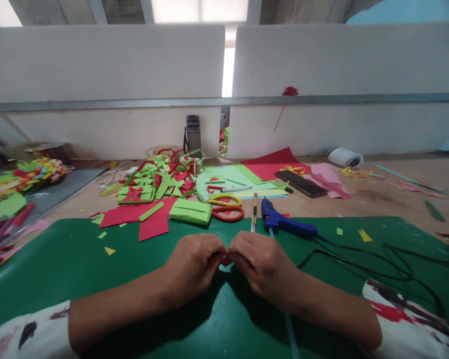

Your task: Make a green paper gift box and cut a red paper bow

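My left hand (194, 267) and my right hand (265, 264) meet above the green mat (127, 271), fingertips pinched together. Between them shows a small piece of red paper (227, 260), mostly hidden by the fingers. Under my right hand and wrist runs a light blue strip (291, 334). Just beyond the hands lie a folded green paper packet (190, 211), scissors with yellow and red handles (227, 209), a box cutter (254, 212) and a blue glue gun (284, 219).
Red paper pieces (154, 228) lie behind my left hand, with a heap of green and red paper cuttings (160, 179) farther back. A phone (301, 183) rests near red sheets (275, 163). The glue gun's black cord (362, 269) loops across the right side. A bottle (193, 134) stands by the white partition.
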`<state>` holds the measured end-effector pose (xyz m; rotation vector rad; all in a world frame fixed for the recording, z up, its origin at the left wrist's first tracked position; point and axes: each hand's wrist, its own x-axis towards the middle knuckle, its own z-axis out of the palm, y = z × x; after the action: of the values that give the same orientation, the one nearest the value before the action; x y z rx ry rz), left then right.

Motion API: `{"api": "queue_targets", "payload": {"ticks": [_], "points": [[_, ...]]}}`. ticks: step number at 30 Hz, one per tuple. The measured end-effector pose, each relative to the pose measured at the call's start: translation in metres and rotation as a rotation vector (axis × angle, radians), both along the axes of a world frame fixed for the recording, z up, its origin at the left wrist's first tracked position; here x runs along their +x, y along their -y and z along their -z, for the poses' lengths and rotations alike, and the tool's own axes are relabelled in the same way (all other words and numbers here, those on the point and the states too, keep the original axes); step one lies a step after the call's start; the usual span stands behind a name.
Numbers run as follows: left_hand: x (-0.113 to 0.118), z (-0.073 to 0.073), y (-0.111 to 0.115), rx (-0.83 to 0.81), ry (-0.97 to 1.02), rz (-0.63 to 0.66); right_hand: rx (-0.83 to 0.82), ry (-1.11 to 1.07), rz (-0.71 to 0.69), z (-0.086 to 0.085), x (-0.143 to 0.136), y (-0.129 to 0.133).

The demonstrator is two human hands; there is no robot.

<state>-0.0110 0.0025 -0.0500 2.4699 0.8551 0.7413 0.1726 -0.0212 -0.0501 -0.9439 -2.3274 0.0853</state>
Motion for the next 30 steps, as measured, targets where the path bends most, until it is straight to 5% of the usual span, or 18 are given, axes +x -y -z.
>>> {"api": "queue_targets", "payload": {"ticks": [10, 19, 25, 30], "points": [[0.0, -0.006, 0.002, 0.277, -0.13, -0.066, 0.084, 0.116, 0.019, -0.003, -0.001, 0.002], [0.004, -0.009, 0.006, 0.057, 0.093, -0.06, 0.191, 0.089, -0.002, -0.005, 0.0, 0.0], [0.001, -0.015, 0.004, -0.029, 0.121, -0.08, 0.083, 0.048, 0.0, -0.01, 0.002, 0.001], [-0.009, -0.013, -0.005, -0.129, 0.14, -0.129, -0.149, -0.045, 0.147, -0.023, 0.013, -0.006]]}}
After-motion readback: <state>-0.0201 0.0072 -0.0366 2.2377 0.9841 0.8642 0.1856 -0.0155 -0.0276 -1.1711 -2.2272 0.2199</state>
